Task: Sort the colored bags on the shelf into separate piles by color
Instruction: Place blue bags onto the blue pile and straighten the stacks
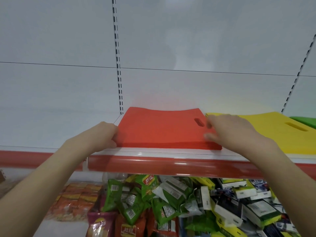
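Pile of red bags (162, 129) at shelf (153, 153) front edge, clasped from both sides, apparently for squaring: left hand (107, 134) gripping its left side, right hand (230, 132) at its right, hold too blurred to tell; yellow bags (273, 135) just beside.

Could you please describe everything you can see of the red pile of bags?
The red pile is a neat flat stack of thin matte bags at the front edge of the shelf. The top bag has an oval handle slot near its right end. The left hand holds its left edge; the right hand touches its right edge, fingers blurred. A yellow pile lies beside it, right.
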`<move>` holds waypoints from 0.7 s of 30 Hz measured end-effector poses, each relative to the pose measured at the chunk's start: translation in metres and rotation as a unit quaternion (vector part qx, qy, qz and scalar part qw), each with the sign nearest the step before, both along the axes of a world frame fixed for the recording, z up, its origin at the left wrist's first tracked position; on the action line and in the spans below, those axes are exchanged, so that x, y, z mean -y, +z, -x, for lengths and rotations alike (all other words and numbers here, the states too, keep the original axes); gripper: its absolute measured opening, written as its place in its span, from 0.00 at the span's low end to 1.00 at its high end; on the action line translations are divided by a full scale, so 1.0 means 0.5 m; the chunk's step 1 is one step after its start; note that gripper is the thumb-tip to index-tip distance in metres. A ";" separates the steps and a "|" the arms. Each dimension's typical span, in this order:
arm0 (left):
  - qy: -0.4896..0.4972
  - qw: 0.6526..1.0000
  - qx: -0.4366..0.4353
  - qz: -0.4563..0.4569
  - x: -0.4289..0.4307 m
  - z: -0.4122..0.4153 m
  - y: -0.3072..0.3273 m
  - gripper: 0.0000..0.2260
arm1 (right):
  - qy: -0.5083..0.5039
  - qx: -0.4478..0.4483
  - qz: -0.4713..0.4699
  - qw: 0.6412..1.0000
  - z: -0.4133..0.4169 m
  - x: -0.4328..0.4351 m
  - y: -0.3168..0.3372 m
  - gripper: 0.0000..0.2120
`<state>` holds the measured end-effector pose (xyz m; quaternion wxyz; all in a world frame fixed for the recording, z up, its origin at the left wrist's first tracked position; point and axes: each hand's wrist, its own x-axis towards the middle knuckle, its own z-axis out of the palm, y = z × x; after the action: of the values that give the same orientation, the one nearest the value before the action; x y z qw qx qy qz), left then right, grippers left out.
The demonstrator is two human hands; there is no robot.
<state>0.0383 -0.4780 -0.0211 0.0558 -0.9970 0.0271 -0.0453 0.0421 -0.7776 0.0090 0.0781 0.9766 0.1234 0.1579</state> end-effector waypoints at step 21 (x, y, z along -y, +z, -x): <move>-0.072 0.990 -0.087 0.086 0.158 -0.151 -0.034 0.26 | 0.128 -0.227 -0.016 0.965 -0.132 -0.093 -0.109 0.31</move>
<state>0.1139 -0.5570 -0.0383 -0.0362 -0.9937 0.0996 0.0356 0.1079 -0.7310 -0.0455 0.0114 0.9640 0.2596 -0.0573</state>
